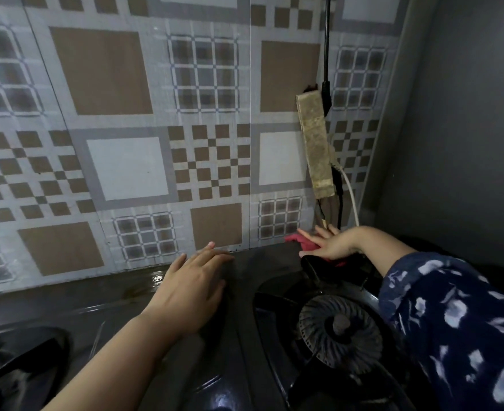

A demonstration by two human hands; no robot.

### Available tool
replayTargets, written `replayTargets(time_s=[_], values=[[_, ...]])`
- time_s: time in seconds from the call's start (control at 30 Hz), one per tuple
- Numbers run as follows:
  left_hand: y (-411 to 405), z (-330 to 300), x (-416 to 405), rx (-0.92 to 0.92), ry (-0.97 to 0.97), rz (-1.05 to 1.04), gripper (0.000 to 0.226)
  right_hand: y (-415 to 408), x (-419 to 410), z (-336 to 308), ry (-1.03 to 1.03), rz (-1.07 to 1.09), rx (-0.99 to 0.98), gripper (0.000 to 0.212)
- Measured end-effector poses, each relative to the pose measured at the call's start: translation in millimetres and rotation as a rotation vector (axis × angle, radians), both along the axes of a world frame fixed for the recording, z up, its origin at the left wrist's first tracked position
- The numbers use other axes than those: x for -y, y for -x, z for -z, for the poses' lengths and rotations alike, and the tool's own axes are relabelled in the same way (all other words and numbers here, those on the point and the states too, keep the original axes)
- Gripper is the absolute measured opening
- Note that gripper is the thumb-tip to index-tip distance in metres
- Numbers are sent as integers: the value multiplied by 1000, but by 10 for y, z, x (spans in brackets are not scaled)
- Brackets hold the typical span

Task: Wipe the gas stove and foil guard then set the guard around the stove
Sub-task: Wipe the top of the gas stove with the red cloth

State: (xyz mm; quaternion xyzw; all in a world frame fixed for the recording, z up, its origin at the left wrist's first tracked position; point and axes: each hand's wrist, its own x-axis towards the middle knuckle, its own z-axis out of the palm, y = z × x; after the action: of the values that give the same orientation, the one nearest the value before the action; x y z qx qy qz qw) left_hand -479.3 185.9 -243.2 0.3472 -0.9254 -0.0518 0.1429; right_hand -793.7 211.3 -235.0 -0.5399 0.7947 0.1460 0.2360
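The black gas stove (245, 336) fills the lower half of the view, with its round right burner (338, 330) in front of me. My left hand (194, 289) lies flat on the stove's top near its back edge, fingers apart, holding nothing. My right hand (331, 243) reaches to the back right corner and presses a red cloth (302, 243) against the surface by the wall. Its sleeve is dark blue with white marks. No foil guard is visible.
A patterned brown and grey tiled wall (126, 129) stands right behind the stove. A grimy power strip (316, 146) with black and white cables hangs in the right corner above the cloth. A grey side wall (467, 129) closes the right. A dark pan support (22, 369) shows lower left.
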Motion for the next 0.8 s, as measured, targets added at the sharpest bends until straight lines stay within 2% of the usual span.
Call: replayTargets(time_s=[0.23, 0.5, 0.67, 0.8], values=[[-132, -16, 87, -1, -33, -48, 49, -313, 153, -131, -58, 26, 101, 72], [-347, -82, 73, 118, -102, -167, 48, -1111, 460, -196, -131, -157, 42, 71], [-611, -82, 36, 179, -125, -270, 51, -1748, 575, -79, -76, -243, -18, 73], [-856, -62, -50, 232, -166, -333, 55, -2183, 405, 49, 47, -290, -57, 70]])
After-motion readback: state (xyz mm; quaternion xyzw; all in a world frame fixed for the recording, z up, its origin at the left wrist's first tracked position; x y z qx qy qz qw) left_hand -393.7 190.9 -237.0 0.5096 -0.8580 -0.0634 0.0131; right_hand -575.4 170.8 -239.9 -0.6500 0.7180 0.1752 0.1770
